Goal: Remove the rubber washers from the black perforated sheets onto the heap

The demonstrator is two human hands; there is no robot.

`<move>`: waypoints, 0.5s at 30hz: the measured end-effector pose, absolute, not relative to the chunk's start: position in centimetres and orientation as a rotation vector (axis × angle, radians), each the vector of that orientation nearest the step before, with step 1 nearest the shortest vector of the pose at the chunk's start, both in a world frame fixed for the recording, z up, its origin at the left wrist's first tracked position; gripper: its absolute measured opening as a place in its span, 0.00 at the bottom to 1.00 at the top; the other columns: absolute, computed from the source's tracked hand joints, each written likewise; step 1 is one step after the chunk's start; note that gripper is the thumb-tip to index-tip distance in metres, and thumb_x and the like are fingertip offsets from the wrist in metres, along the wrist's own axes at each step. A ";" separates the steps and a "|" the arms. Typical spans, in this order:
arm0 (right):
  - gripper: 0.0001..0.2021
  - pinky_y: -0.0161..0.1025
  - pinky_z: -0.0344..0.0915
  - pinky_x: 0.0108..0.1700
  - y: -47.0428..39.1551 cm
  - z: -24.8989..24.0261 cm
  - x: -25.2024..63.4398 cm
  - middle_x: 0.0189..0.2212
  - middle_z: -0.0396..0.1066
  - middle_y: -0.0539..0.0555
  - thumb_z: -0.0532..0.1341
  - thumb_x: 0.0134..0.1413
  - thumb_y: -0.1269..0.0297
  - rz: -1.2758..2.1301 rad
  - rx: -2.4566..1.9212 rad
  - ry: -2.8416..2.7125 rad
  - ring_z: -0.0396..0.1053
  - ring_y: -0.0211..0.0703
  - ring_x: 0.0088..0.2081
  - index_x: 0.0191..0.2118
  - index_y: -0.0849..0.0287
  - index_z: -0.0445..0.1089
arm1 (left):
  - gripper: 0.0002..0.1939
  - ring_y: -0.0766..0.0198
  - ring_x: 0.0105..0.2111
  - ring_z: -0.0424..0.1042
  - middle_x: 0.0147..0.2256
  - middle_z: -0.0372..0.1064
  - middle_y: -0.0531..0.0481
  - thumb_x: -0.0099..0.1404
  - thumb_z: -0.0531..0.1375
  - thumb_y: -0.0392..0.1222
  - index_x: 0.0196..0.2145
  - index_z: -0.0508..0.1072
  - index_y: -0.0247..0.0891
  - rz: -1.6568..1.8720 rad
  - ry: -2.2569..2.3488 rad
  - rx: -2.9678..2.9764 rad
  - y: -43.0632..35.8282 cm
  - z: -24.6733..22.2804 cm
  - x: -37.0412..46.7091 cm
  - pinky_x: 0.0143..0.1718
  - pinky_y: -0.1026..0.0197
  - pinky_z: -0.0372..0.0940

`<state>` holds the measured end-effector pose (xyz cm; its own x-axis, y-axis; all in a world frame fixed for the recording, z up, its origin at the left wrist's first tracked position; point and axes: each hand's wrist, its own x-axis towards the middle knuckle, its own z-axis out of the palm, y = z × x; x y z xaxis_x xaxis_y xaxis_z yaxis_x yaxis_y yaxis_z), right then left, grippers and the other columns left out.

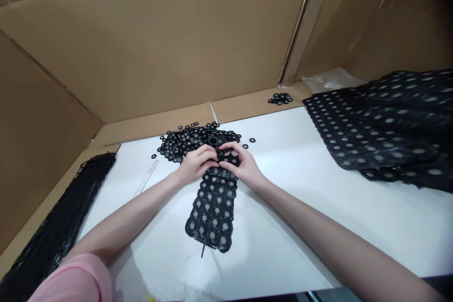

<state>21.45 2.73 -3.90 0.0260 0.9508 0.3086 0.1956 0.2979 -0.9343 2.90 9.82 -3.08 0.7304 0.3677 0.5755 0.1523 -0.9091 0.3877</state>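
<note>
A black strip [213, 207] with rows of round grey-centred discs lies on the white table, its narrow end toward me. At its far part my left hand [198, 163] bends its fingers and thumb over the left edge. Opposite it, my right hand [244, 165] curves around the right edge, thumb and forefinger on the surface. Both hands' fingertips nearly meet over the strip; whether a single disc is between them is too small to tell. Just beyond my hands spreads a pile of loose black rings [187, 140] with pale centres.
Larger black dotted sheets [385, 127] lie heaped at the right. A stack of black perforated strips [67, 212] runs along the left side. A small ring cluster [281, 98] rests on the cardboard ledge. A clear thin strip [146, 178] lies left of centre. Cardboard walls [177, 42] enclose the back and sides.
</note>
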 end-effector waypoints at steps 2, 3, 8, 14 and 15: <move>0.15 0.42 0.65 0.43 2.8 -4.0 21.5 0.39 0.71 0.51 0.64 0.46 0.67 0.851 -1.141 -1.417 0.69 0.43 0.37 0.43 0.55 0.66 | 0.04 0.66 0.36 0.70 0.40 0.68 0.44 0.65 0.56 0.38 0.36 0.71 0.37 0.983 0.399 2.656 9.7 -2.9 3.0 0.36 0.66 0.66; 0.15 0.41 0.66 0.43 2.8 -4.1 21.5 0.39 0.71 0.51 0.64 0.46 0.67 0.857 -1.143 -1.407 0.69 0.42 0.36 0.43 0.55 0.66 | 0.05 0.65 0.36 0.70 0.41 0.68 0.44 0.66 0.56 0.38 0.36 0.71 0.37 0.983 0.412 2.667 9.7 -2.9 3.0 0.36 0.66 0.66; 0.17 0.41 0.66 0.42 2.8 -4.4 21.7 0.39 0.71 0.51 0.65 0.45 0.67 0.830 -1.159 -1.389 0.69 0.42 0.35 0.43 0.55 0.66 | 0.08 0.64 0.37 0.70 0.42 0.68 0.43 0.66 0.54 0.38 0.35 0.74 0.37 0.927 0.448 2.658 9.7 -2.9 2.9 0.37 0.63 0.66; 0.15 0.41 0.65 0.42 2.8 -4.3 21.6 0.40 0.71 0.52 0.64 0.45 0.66 0.828 -1.176 -1.368 0.69 0.41 0.34 0.42 0.55 0.66 | 0.05 0.63 0.38 0.68 0.42 0.68 0.42 0.64 0.58 0.38 0.38 0.70 0.37 0.952 0.439 2.347 9.6 -2.2 2.9 0.34 0.63 0.65; 0.16 0.41 0.65 0.41 2.8 -4.3 21.6 0.40 0.71 0.52 0.65 0.45 0.66 0.832 -1.179 -1.369 0.69 0.41 0.34 0.42 0.55 0.66 | 0.06 0.62 0.38 0.68 0.42 0.68 0.42 0.63 0.58 0.38 0.38 0.69 0.37 0.970 0.451 2.337 9.6 -2.1 2.9 0.34 0.62 0.65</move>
